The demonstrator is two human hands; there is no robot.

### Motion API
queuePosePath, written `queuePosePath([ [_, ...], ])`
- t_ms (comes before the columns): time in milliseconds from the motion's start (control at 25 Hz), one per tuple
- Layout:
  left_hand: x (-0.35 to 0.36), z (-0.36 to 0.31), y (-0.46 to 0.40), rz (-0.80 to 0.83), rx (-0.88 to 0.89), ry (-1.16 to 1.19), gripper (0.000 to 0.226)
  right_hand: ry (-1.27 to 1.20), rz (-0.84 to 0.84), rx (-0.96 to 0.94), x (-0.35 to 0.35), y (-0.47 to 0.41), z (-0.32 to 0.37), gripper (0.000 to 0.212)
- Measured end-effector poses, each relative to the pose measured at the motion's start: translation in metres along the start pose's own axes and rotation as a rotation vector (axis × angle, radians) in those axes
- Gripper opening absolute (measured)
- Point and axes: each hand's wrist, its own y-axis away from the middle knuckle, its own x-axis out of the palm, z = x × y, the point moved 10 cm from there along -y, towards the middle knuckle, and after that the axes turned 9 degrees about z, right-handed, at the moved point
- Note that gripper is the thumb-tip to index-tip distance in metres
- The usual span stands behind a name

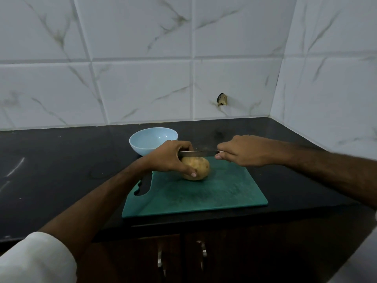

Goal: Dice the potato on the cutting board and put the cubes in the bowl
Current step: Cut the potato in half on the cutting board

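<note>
Here, at the lower left of the frame, a white sleeve leads up a bare forearm to the left hand, which curls over the left end of a whole, unpeeled potato, thumb pressed to its near side. The potato lies on the far part of a green cutting board at centre frame, set on a black counter. Just behind the left hand, a pale blue bowl stands on the counter beyond the board's far left corner. A knife runs level across the top of the potato, its blade at the skin; whether it has cut in cannot be told. At centre right, the right hand grips the knife's handle, fingers wrapped round it. White marbled tiles fill the upper frame. Cupboard handles show at the bottom.
</note>
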Motion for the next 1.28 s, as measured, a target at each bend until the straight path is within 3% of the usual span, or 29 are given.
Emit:
queuePosePath([
  [280, 0.011, -0.015, -0.010, 0.145, 0.071, -0.244, 0.056, 0.030, 0.047, -0.001, 0.000, -0.002, 0.008, 0.036],
  [600, 0.012, -0.021, -0.014, 0.110, 0.118, -0.254, 0.058, 0.126, 0.020, 0.007, -0.010, -0.007, 0.009, 0.040],
  [880, 0.011, -0.021, -0.014, 0.106, 0.138, -0.264, 0.061, 0.015, 0.064, -0.011, -0.005, -0.010, 0.014, 0.040],
  [1280, 0.022, -0.014, -0.013, 0.021, 0.186, -0.079, 0.059, 0.050, 0.039, 0.001, 0.012, -0.006, 0.012, 0.040],
])
